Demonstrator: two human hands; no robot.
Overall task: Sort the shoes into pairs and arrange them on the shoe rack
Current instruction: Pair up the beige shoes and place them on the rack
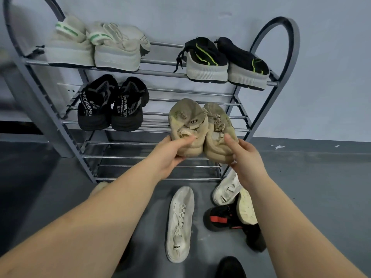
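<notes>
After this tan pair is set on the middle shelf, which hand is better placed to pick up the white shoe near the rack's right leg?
Probably the right hand: that white shoe lies directly below it, while the left hand is farther away.

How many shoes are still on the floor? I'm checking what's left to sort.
4: a white shoe in the centre, another white shoe by the rack's foot, a black-and-red shoe, and an upturned one. Arms may hide others.
</notes>
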